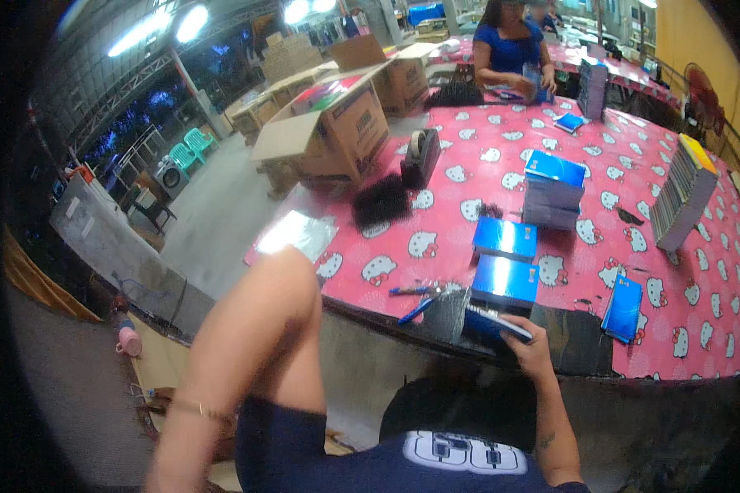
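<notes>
At the near edge of a pink, cat-patterned table (510,131), the person's right hand (532,349) pinches one end of a blue-covered book (499,321), thumb on top, a grip that likely leaves its far end free. A pile of matching blue books (504,280) lies just beyond, presumably for easy reach. The left arm folds back, elbow toward the table; its blurred left hand (173,458), low at left, shows no fingers, so I cannot tell if it is spread or closed.
</notes>
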`<state>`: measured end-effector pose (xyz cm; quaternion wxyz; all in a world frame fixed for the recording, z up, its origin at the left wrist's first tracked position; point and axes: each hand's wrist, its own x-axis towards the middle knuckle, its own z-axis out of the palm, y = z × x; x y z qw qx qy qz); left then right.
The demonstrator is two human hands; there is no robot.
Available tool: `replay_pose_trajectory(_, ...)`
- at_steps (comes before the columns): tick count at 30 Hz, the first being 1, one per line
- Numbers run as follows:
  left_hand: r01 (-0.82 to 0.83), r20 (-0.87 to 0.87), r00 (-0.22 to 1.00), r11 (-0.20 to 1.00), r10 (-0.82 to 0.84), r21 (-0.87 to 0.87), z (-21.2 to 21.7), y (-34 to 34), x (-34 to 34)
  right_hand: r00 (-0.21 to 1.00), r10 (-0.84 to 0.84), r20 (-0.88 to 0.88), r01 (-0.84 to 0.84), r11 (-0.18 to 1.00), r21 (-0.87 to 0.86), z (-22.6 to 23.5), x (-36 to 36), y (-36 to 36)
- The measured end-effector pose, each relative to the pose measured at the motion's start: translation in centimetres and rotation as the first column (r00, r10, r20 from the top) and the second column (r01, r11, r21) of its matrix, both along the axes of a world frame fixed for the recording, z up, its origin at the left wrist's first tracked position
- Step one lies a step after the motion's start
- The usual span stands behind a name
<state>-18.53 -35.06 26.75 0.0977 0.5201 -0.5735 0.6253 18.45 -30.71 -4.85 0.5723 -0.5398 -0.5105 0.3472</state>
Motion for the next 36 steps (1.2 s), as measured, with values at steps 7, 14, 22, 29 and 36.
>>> replay_pose_trajectory(7,-0.947,-0.918,0.239,0.287,0.317,-0.147,-13.7,14.7,12.0,0.995,0.089,-0.046,-0.092,0.994,-0.066,-0.1,-1.1,0.6)
replay_pose_trajectory(14,-0.885,-0.839,-0.359,0.137,0.41,0.445,-25.6,17.9,13.7,0.993,0.107,-0.045,-0.107,0.994,-0.011,-0.1,-1.3,0.9)
replay_pose_trajectory(22,-0.821,-0.895,-0.386,0.526,-0.223,0.222,-25.4,21.9,13.4,0.993,0.113,-0.027,-0.115,0.992,-0.053,0.1,-1.4,1.0)
replay_pose_trajectory(29,-0.829,-0.925,-0.34,0.41,0.169,0.38,-24.9,20.0,13.5,0.991,0.112,-0.068,-0.116,0.991,-0.06,-0.1,-1.5,1.2)
replay_pose_trajectory(36,-0.833,-0.721,-0.542,-0.162,0.432,0.529,-37.8,9.4,14.7,0.995,0.062,-0.077,-0.066,0.997,-0.046,0.4,-1.9,1.0)
